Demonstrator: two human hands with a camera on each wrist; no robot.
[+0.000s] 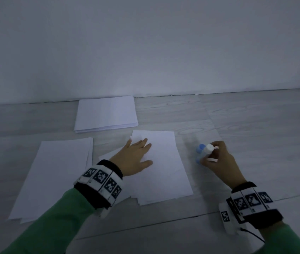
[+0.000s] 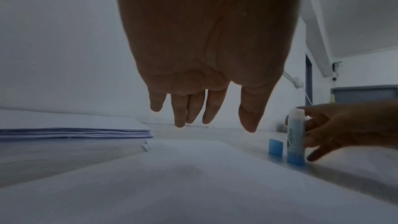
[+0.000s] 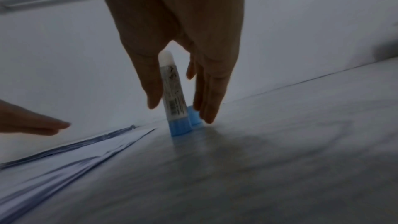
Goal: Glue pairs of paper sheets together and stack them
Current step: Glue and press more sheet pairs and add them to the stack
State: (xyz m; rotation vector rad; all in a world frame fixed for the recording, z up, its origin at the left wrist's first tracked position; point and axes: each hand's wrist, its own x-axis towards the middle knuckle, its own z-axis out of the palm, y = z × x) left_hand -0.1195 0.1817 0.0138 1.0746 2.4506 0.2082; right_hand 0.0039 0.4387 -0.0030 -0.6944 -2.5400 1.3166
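While the left hand (image 1: pixel 136 156) lies flat with straight fingers on the middle sheet (image 1: pixel 163 165), the right hand (image 1: pixel 217 158) closes thumb and fingers around the uncapped glue stick (image 3: pixel 173 94), which stands upright on the floor (image 1: pixel 255 125) just right of that sheet, its blue cap (image 2: pixel 276 147) beside it. Judged from this, the right hand is the nearer, and the stick must travel leftward onto the paper.

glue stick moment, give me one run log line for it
left hand: flat on sheet | right hand: fingers around upright glue stick, uncapped | cap: beside stick | stack: far
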